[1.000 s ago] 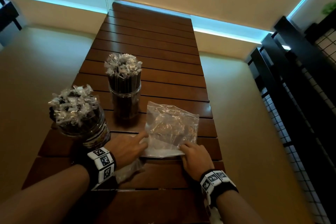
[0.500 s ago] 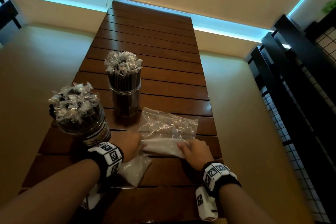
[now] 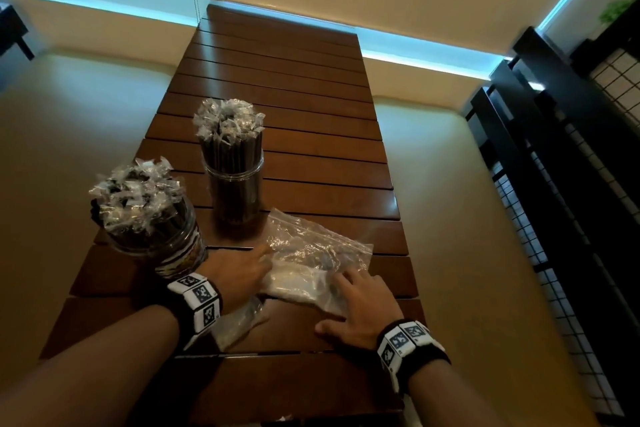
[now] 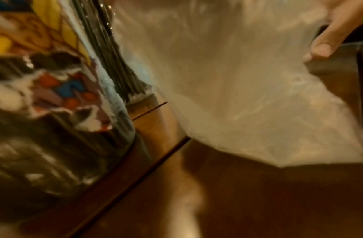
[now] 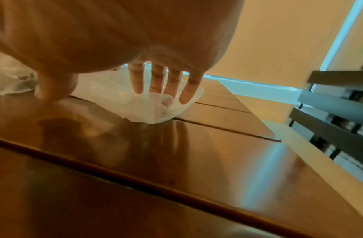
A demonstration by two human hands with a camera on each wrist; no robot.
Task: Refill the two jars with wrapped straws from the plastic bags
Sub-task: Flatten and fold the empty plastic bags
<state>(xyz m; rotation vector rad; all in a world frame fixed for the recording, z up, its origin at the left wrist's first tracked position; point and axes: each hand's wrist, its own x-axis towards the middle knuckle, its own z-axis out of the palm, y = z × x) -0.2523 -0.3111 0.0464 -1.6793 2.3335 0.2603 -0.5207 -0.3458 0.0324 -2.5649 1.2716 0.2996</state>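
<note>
On the slatted table (image 3: 311, 156), a folded clear bag (image 3: 311, 263) lies right of centre in the head view, under both hands. The right hand (image 3: 360, 308), at lower right, presses the bag's near edge flat with straight, spread fingers (image 5: 170, 83), thumb resting on the wood. The left hand (image 3: 239, 270), lower centre, lies with fingers extended against the bag's left edge; its fingertips are blurred in the wrist view. A second bag (image 3: 239, 322) lies partly under the left wrist. Two jars stand full of wrapped straws: the labelled jar (image 3: 156, 236) at left, just beside the left wrist, and the plain jar (image 3: 235, 187) at centre, just beyond the folded bag.
</note>
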